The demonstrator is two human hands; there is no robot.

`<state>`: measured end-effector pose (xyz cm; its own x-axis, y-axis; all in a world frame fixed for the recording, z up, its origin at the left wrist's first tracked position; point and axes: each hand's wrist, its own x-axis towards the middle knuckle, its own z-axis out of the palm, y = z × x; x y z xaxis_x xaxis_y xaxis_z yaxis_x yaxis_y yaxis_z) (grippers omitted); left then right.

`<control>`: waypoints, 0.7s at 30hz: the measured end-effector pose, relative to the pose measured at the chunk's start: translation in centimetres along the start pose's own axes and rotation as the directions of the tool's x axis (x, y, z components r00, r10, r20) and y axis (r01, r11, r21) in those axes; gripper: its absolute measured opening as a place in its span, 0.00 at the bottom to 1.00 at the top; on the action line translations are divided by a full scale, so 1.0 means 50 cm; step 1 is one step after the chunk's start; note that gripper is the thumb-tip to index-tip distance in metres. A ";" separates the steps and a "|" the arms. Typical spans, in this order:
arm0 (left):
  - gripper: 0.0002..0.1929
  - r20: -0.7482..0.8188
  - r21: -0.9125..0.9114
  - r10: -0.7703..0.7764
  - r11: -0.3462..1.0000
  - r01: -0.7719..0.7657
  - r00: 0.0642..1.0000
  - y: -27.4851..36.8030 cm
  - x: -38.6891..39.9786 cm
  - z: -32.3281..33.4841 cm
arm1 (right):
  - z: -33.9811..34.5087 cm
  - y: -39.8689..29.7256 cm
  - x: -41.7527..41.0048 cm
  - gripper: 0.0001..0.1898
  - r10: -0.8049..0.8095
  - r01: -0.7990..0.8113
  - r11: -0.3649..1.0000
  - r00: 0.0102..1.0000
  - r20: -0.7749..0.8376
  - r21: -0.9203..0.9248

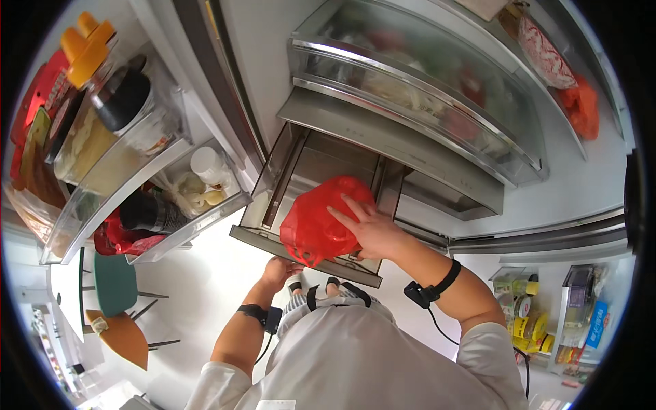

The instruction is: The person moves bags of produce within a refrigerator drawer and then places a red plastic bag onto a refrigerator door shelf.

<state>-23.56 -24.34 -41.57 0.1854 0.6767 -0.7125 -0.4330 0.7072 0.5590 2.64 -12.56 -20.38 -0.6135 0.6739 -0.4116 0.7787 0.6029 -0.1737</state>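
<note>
A red plastic bag (318,218), its contents hidden, sits in a pulled-out refrigerator drawer (307,166) and reaches over its front edge. My right hand (371,230) lies on the right side of the bag with index and middle fingers spread; the thumb side is partly hidden. Below, my left hand (281,271) grips the lower edge of the drawer front (271,249), with its fingertips partly out of sight. Behind the bag, the visible part of the drawer floor is bare.
Above are clear drawers (420,92) filled with bagged food. The left door's shelves (118,179) hold bottles and packets and jut out close to the drawer. Jars and bottles stand in the right door (533,318). A green chair (115,284) and an orange chair (120,338) are at lower left.
</note>
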 end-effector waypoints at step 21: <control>0.15 0.008 -0.110 0.012 0.994 -0.011 1.000 -0.040 0.003 -0.032 | -0.014 0.011 0.085 0.53 -0.188 0.180 0.981 0.974 0.127 0.073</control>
<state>-24.07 -25.95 -43.47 0.1876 0.6866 -0.7024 -0.5292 0.6731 0.5167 0.36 -9.08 -21.58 -0.7271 0.4888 -0.4821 0.6634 0.6812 -0.3098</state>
